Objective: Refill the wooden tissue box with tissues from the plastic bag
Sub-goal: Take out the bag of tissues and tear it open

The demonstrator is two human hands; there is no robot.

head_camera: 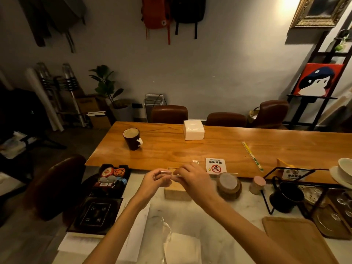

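Tissue box: wooden tissue box (177, 193) sits on the pale counter (219, 216), mostly hidden beneath both hands.
Left hand: left hand (154, 182) curled, fingertips pinched on a thin clear strip (167, 171) above the box.
Right hand: right hand (192, 178) closed on the same strip from the right side.
Plastic bag: plastic bag (181, 242) of white tissues lies at the near edge, between the forearms.
Far table: white tissue stack (194, 129) and dark mug (132, 139) stand well apart on the wooden table (266, 149).
Right of box: no-smoking sign (216, 165) stands just beyond.
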